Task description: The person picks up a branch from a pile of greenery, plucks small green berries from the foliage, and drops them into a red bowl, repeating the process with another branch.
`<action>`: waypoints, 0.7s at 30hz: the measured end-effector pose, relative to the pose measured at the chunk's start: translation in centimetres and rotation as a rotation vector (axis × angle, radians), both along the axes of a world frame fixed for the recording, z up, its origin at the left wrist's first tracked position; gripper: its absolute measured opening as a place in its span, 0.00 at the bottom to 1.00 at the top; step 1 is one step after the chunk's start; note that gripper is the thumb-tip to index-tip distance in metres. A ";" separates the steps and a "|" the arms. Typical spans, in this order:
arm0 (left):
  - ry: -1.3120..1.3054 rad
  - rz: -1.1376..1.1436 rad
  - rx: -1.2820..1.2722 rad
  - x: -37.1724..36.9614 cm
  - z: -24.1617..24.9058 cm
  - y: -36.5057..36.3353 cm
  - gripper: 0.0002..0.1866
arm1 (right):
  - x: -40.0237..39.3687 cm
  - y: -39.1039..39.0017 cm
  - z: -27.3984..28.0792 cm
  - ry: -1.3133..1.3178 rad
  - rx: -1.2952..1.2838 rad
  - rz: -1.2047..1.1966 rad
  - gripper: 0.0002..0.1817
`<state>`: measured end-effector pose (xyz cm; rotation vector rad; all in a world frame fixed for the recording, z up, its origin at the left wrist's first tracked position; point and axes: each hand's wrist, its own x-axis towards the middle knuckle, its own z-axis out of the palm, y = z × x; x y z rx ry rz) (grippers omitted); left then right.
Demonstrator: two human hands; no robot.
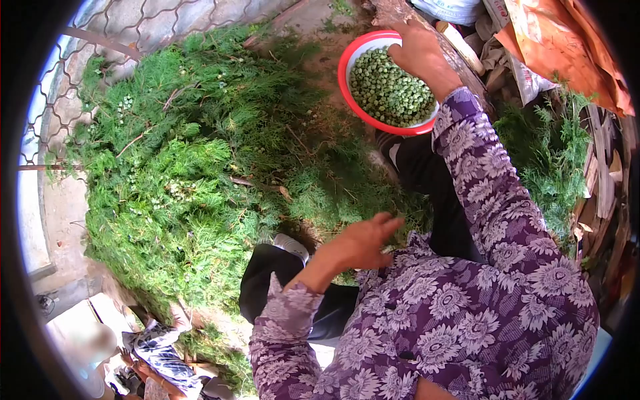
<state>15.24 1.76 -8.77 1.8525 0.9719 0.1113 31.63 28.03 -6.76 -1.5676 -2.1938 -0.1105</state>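
A red-rimmed bowl [344,79] with a white inside stands at the upper right, well filled with small round green berries or cones [393,90]. My right hand [420,53] is at its far right edge, the thumb inside and the other fingers over the outside, apparently gripping the rim. In front of my body, my left hand [357,245] hovers with fingers apart and nothing visible in them. Beneath and beyond it spreads a big heap of cut green conifer branches [180,180], some bearing pale clusters of berries.
Firewood [460,47], sacks [453,10] and an orange sheet [567,47] lie at the upper right. More greenery [547,153] rests by stacked wood on the right. Another person [163,353] sits at the lower left. Patterned paving [167,23] borders the heap at the top.
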 end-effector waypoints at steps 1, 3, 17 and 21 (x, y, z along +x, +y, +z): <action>0.126 -0.114 -0.055 0.3 -0.2 -0.5 0.33 | 0.0 0.1 0.2 -0.006 -0.122 -0.055 0.21; 0.146 -0.089 -0.070 -0.2 0.2 -0.1 0.33 | -0.5 0.1 0.6 -0.007 -0.237 -0.107 0.23; -1.099 1.348 -0.080 -12.0 7.6 3.4 0.14 | -11.9 -2.8 -12.8 -0.096 -0.706 0.488 0.15; -1.145 1.387 -0.082 -12.6 8.0 2.4 0.14 | -15.1 -6.0 -18.2 -0.060 -0.870 0.427 0.18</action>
